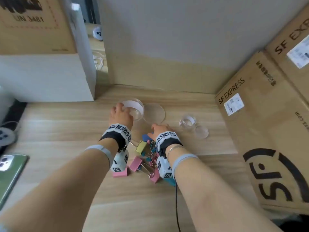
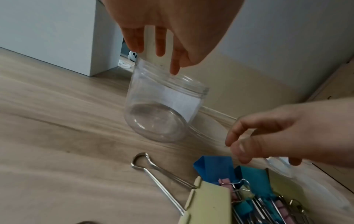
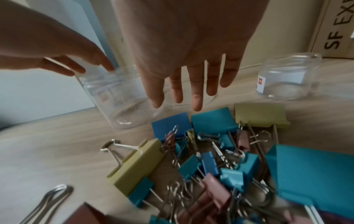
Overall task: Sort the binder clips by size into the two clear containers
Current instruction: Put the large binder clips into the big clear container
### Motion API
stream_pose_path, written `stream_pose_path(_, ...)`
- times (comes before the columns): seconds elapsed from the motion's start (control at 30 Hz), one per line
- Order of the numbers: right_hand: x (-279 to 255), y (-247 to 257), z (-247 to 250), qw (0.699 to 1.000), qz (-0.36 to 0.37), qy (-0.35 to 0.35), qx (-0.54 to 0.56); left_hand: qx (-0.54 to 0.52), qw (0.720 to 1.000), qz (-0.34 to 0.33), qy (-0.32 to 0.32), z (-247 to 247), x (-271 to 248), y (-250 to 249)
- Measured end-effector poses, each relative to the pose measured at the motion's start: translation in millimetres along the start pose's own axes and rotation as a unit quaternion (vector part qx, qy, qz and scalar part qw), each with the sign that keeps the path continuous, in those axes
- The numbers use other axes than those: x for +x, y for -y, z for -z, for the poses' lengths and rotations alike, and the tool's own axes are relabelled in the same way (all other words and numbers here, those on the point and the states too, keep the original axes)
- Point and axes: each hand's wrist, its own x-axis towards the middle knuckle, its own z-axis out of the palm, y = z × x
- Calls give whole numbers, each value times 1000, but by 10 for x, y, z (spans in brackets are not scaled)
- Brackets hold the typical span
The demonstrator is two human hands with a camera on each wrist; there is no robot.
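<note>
A heap of binder clips (image 1: 147, 156) in blue, teal, pink and yellow, large and small mixed, lies on the wooden table between my wrists. My left hand (image 1: 120, 112) grips the rim of the large clear jar (image 1: 135, 108) with its fingers over the edge. The left wrist view shows this jar (image 2: 162, 109) tilted and empty. My right hand (image 1: 158, 128) hovers open over the far side of the heap, its fingers (image 3: 197, 94) straight above a blue clip (image 3: 170, 122), holding nothing. The small clear jar (image 1: 188, 122) stands empty to the right.
A large clear lid (image 1: 155, 113) lies next to the big jar and a small lid (image 1: 201, 131) by the small jar. SF Express cardboard boxes (image 1: 267, 123) wall in the right side. A white box (image 1: 50, 77) stands back left, a phone (image 1: 11, 168) near the left edge.
</note>
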Motion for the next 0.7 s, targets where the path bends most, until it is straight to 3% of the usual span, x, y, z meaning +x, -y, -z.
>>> stream_pose_path(0.13,106,50,-132,1000,-4,0,0,18,1000,7,-22,-24,71,112)
stream_pose_path(0.43,324,60,-343,998,37,-25,-32,-22,995,97,12,-73,167,242)
stream_pose_path(0.7,370,-89,-66,982,118,-46,137,-64,988,137,2,-34,226,150)
